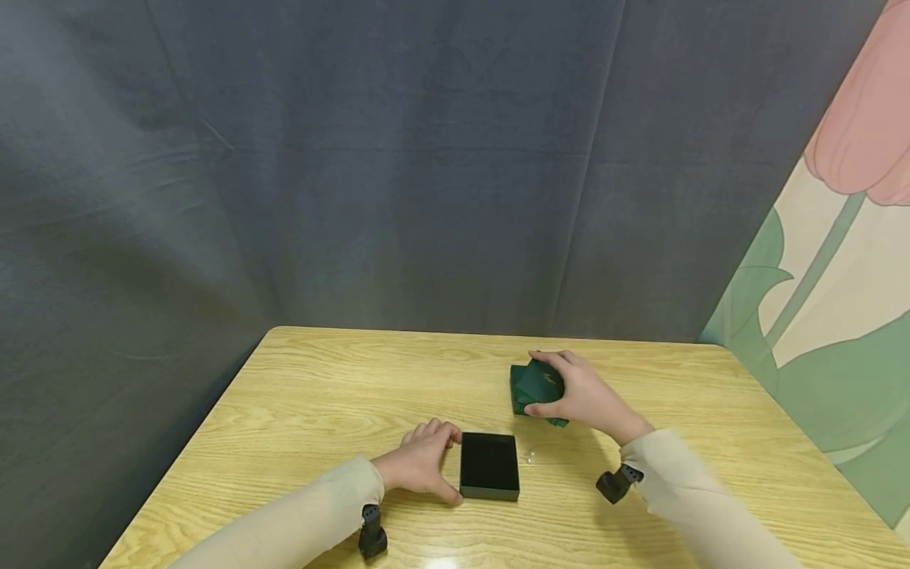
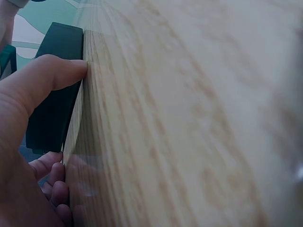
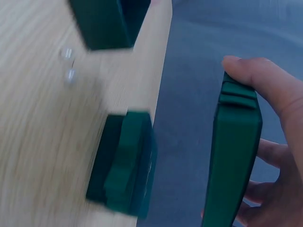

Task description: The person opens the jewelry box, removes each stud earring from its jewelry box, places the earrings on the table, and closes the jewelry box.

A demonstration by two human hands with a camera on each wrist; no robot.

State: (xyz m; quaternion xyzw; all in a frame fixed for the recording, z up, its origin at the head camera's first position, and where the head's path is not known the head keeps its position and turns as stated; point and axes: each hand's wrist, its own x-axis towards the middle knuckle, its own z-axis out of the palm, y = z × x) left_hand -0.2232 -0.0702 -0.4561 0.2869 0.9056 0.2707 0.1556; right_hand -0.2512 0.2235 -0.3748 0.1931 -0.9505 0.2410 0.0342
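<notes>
An open dark green box with a black inside lies on the table. My left hand holds it at its left side, the thumb at the near corner and fingers at the far one. My right hand grips a flat green box-shaped piece with a ridged end, raised off the table; its kind is unclear. A gold marking shows on the green near this hand. Beneath and behind it lies another green bundle, partly hidden in the head view.
Two tiny shiny beads, perhaps earrings, lie just right of the open box. The wooden table ends at a dark grey curtain. A wall with a painted tulip stands at the right.
</notes>
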